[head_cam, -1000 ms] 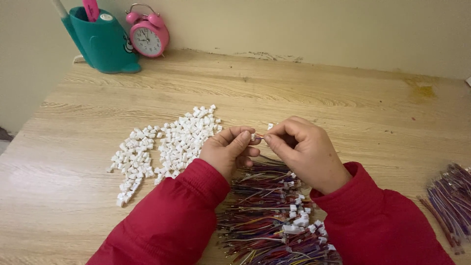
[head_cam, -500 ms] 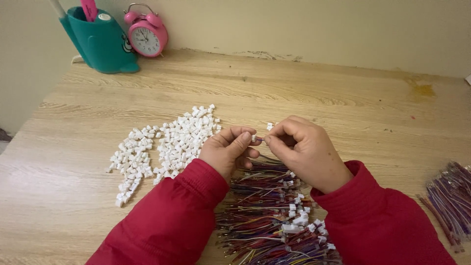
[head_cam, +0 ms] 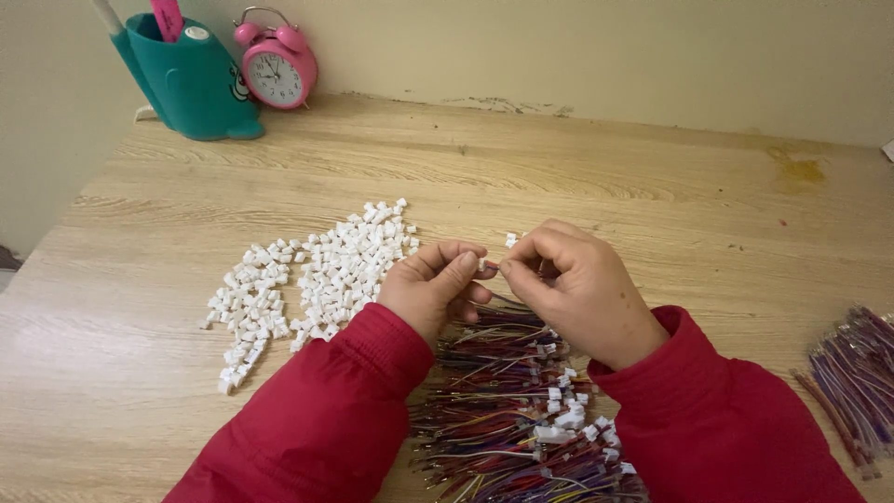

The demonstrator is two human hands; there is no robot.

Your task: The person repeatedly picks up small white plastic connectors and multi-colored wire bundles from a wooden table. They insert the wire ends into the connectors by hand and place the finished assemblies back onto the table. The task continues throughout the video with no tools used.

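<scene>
My left hand (head_cam: pixel 436 287) and my right hand (head_cam: pixel 582 289) meet fingertip to fingertip over the wooden table (head_cam: pixel 559 177). The left pinches a small white connector housing (head_cam: pixel 482 265); the right pinches thin wire ends against it. Both arms wear red sleeves. Below my hands lies a pile of multicoloured wires (head_cam: pixel 517 419) with white connectors on some. A heap of loose white housings (head_cam: pixel 317 275) is spread just left of my left hand. One stray white housing (head_cam: pixel 510 239) lies just beyond my right fingers.
A teal pen holder (head_cam: pixel 191 84) and a pink alarm clock (head_cam: pixel 277 67) stand at the back left by the wall. A second bundle of coloured wires (head_cam: pixel 852 377) lies at the right edge. An orange stain (head_cam: pixel 801 170) marks the table's far right.
My hands stay in the same place; only the fingertips shift slightly as they work the small piece between them.
</scene>
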